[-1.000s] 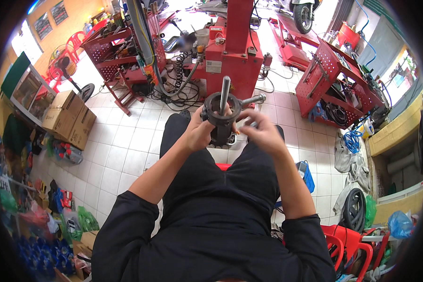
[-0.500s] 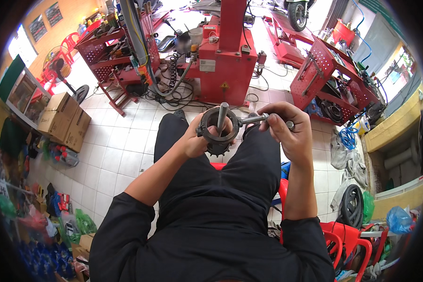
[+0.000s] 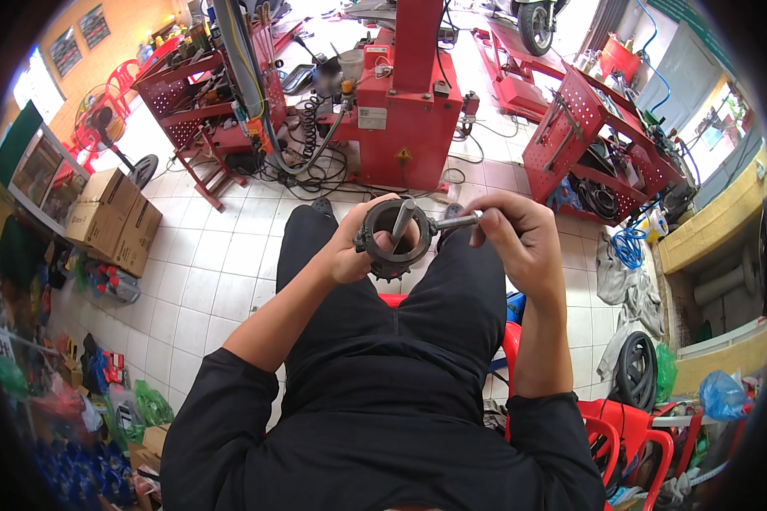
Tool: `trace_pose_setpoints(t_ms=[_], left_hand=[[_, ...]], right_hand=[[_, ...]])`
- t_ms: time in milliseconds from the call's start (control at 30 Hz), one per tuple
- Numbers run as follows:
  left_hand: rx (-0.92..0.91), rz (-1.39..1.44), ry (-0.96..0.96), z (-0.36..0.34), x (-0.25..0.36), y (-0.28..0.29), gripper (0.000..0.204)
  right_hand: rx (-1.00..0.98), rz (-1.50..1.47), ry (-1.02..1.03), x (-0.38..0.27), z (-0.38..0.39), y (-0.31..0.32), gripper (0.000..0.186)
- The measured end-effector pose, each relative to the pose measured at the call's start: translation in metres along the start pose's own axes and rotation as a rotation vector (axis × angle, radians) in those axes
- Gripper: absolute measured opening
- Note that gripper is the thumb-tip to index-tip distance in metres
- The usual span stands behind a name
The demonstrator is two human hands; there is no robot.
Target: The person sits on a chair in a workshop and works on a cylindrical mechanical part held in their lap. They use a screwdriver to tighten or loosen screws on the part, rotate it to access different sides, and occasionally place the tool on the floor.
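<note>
1. 2 hands work over the lap of a seated person in dark clothes. The left hand [image 3: 349,251] is clenched around a dark metal ring [image 3: 394,238] with gear teeth showing at its 6 o'clock edge. The right hand [image 3: 520,243] pinches the end of a steel rod [image 3: 452,223] that sticks out of the ring toward 3 o'clock.

2. The ring sits just above the knees, near the middle of the view, held up off any surface. A 2nd short rod [image 3: 403,217] stands inside the ring, pointing toward 12 o'clock.

3. The step in hand looks like turning or seating the side rod in the ring while the left hand steadies the part. The next move would call for a firm hold from the left hand and a straight, even twist or push from the right fingers, so the rod does not bind.

4. Hard to make out: how the 2 rods join inside the ring, and whether the side rod is threaded. The left palm hides the ring's 9 o'clock side. The seat is mostly covered by the legs; only a strip of red chair [image 3: 510,341] shows.

5. At 12 o'clock stands a red machine [image 3: 400,119] on the tiled floor [image 3: 222,255]; cardboard boxes [image 3: 115,217] lie at 9 o'clock.
</note>
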State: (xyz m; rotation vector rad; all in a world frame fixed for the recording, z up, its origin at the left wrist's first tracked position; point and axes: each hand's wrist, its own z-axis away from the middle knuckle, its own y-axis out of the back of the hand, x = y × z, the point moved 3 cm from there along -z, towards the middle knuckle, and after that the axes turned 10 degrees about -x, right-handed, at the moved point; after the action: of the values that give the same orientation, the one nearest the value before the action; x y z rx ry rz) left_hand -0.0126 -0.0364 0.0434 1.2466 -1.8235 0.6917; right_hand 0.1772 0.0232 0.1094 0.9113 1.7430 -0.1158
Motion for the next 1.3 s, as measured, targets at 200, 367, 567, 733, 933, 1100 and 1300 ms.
trace_pose_setpoints(t_ms=[200, 367, 567, 733, 933, 1100, 1300], left_hand=[[-0.075, 0.026, 0.007, 0.001, -0.001, 0.002, 0.054], [-0.004, 0.047, 0.049, 0.0, 0.003, -0.001, 0.058], [0.016, 0.08, 0.077, -0.001, 0.005, -0.003, 0.06], [0.005, 0.048, 0.048, 0.0, 0.003, -0.001, 0.058], [-0.043, 0.011, 0.097, 0.003, 0.005, 0.003, 0.063], [-0.023, -0.001, 0.071, 0.0, 0.01, 0.0, 0.06], [-0.042, -0.071, 0.037, -0.001, 0.015, 0.001, 0.057]], right_hand=[[0.055, -0.052, -0.033, -0.021, 0.004, -0.005, 0.011], [-0.029, 0.1, -0.046, -0.015, 0.002, 0.0, 0.022], [-0.034, 0.126, 0.002, -0.02, 0.005, 0.001, 0.026], [0.035, 0.14, 0.033, -0.016, 0.002, -0.002, 0.017], [-0.051, 0.092, -0.032, -0.028, 0.003, -0.001, 0.016], [0.044, 0.115, 0.008, -0.011, 0.002, -0.003, 0.021], [-0.124, 0.065, -0.033, -0.029, 0.005, 0.003, 0.017]])
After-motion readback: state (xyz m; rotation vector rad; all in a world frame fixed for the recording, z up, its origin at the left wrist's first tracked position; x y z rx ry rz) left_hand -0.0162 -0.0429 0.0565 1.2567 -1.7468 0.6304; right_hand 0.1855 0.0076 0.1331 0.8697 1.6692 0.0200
